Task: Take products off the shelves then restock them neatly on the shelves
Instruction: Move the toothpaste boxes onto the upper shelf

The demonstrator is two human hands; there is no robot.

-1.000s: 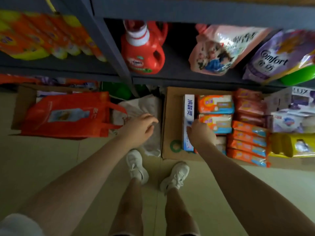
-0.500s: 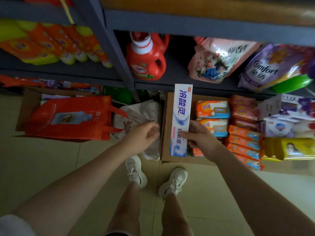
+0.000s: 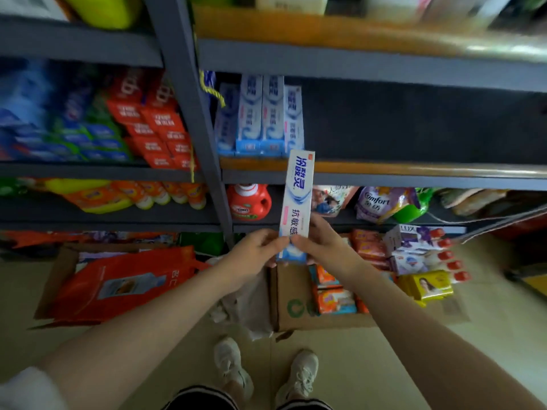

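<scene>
- Presently, the middle shelf [image 3: 414, 170] is sitting mostly bare — only a short row of toothpaste boxes [image 3: 260, 116] is standing at its left end, so restocking appears barely begun.
- The cardboard box [image 3: 288, 303] on the floor is still holding soap packs [image 3: 336, 300] awaiting shelving.
- The toothpaste box [image 3: 297, 199] is being held upright below that row — left hand [image 3: 256, 248] and right hand [image 3: 321, 242] are both pinching its lower end.

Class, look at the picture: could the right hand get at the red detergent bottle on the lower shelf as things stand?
Probably not right away. The right hand and left hand both grip the toothpaste box. The red bottle stands at the open shelf front with nothing before it, so a freed hand likely could.
</scene>
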